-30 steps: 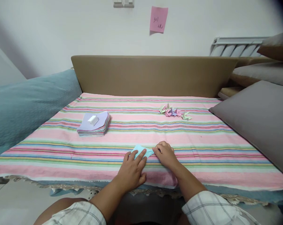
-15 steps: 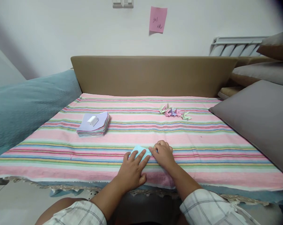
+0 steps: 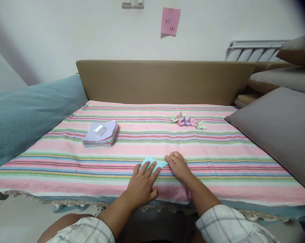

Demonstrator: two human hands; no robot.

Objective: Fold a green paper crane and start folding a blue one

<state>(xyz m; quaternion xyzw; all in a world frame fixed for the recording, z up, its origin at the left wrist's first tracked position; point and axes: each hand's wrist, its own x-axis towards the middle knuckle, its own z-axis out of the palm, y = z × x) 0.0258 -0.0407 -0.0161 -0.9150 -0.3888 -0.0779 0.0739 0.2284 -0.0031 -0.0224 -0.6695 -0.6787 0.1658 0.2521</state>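
A light-blue piece of folded paper [image 3: 163, 164] lies on the striped cloth, its narrow end pointing right. My left hand [image 3: 143, 182] rests on its wider left part with the fingers spread flat, covering some of it. At the narrow end, my right hand [image 3: 177, 164] has its fingers curled and pinched together on the paper's tip, which they hide. Farther back and to the right sits a row of several small folded paper figures [image 3: 187, 121] in pink, green and purple.
On the left stands a stack of coloured paper sheets [image 3: 111, 137] topped by a small white block [image 3: 100, 130]. Grey cushions [image 3: 274, 118] border the right side, and a blue-covered armrest [image 3: 38, 108] the left. Behind is a brown backrest [image 3: 165, 82].
My right thumb has slid to the right along the paper toward its tip, so more of the narrow end shows. My left hand stays in place.
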